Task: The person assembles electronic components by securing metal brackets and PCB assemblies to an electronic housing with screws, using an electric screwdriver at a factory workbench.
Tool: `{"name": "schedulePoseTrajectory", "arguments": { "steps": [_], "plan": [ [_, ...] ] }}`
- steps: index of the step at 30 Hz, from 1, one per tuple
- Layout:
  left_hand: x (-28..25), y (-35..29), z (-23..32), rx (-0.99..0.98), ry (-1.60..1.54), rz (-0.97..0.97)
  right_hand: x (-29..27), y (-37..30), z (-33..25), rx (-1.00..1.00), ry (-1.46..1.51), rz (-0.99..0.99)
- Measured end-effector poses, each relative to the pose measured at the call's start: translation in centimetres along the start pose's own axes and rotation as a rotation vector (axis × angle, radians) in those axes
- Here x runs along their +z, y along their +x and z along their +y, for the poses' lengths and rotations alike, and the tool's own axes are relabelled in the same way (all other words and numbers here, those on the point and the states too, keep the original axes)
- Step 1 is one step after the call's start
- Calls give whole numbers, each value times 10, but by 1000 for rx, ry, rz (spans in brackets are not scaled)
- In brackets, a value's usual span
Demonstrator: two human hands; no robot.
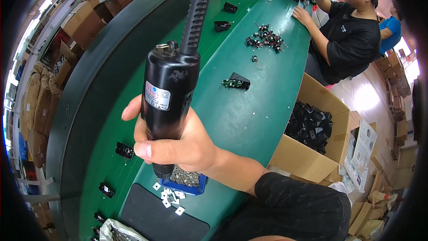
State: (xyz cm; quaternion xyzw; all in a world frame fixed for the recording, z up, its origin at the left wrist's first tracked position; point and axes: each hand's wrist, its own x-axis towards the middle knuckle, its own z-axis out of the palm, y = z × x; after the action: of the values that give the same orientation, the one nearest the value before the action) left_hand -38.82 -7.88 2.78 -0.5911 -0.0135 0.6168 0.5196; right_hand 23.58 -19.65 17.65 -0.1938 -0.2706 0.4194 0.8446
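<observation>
Apparently partway — gripping driver (171, 93) in right hand (185, 148), with left hand unseen and cases (124, 150) at eight o'clock unfinished.

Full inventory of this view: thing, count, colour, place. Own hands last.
Bench: 1, green, centre
Strip: 1, green, left of bench
Curved rail: 1, black, left of strip
Housings: at least five, black, on strip
Corded tool: 1, black, left of centre
Tray: 1, blue, partly behind tool
Metal parts: many, grey, in tray
Square pieces: several, white, beside tray
Mat: 1, black, lower edge
Circuit board: 1, green, mid-bench
Wired parts: pile, mostly black, far bench
Open carton: 1, brown, right of bench
Plastic parts: many, black, in carton
Co-workers: 2, black and blue clothing, upper right
Right hand: 1, bare, gripping tool
Left hand: not visible
</observation>
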Motion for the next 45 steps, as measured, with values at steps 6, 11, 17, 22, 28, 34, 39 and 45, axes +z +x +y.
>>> {"name": "schedulePoseTrajectory", "arguments": {
  "steps": [6, 11, 17, 22, 28, 34, 39, 45],
  "plan": [
    [-39, -16, -16, -230, -551, -112, 3, -5, -6, 16, 10, -28],
    [-48, -6, -17, -749, -1173, 175, -5, -2, 1, -5, -12, -19],
    [-4, 21, 28, -242, -564, -235, -3, -5, -10, -57, -11, -12],
    [-6, 21, 16, -222, -452, -248, -1, -3, -8, -19, 28, -21],
    [-5, 14, 2, -182, -302, -264, -3, -3, -11, -65, 2, -23],
    [-7, 3, 4, -115, -176, -283, -4, -5, -10, -46, 12, -23],
    [-25, -12, -7, -244, -487, -147, -7, -5, -11, -72, 27, -11],
    [-114, -41, -77, -1252, -2003, 462, -21, 2, -12, -237, -276, -74]
  ]
}}
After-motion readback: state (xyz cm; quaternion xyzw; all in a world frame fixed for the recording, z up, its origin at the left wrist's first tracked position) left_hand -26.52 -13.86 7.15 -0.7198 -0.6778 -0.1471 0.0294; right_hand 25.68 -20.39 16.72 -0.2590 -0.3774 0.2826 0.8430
